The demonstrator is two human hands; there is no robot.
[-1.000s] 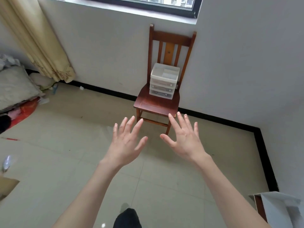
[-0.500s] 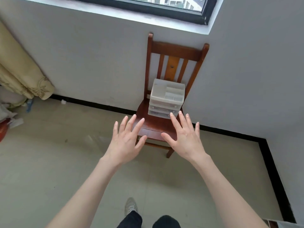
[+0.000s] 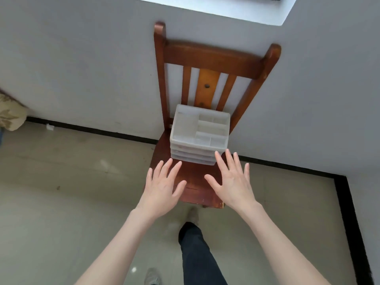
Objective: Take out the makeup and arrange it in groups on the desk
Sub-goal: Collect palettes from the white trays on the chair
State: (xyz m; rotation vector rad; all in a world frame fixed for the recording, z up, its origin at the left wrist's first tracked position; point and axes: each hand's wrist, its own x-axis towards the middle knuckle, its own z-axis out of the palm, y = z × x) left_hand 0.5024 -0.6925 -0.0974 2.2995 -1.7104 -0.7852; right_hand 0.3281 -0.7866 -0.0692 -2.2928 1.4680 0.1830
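While both hands, left (image 3: 162, 188) and right (image 3: 232, 182), hover spread and empty, organizer (image 3: 200, 133) sits untouched on chair (image 3: 193, 182); no makeup out, everything left.

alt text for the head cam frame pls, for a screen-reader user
Two bare, open hands, left hand and right hand, reach toward a white plastic drawer organizer on a wooden chair against a grey wall. Neither hand holds anything; the organizer's top compartments look empty.
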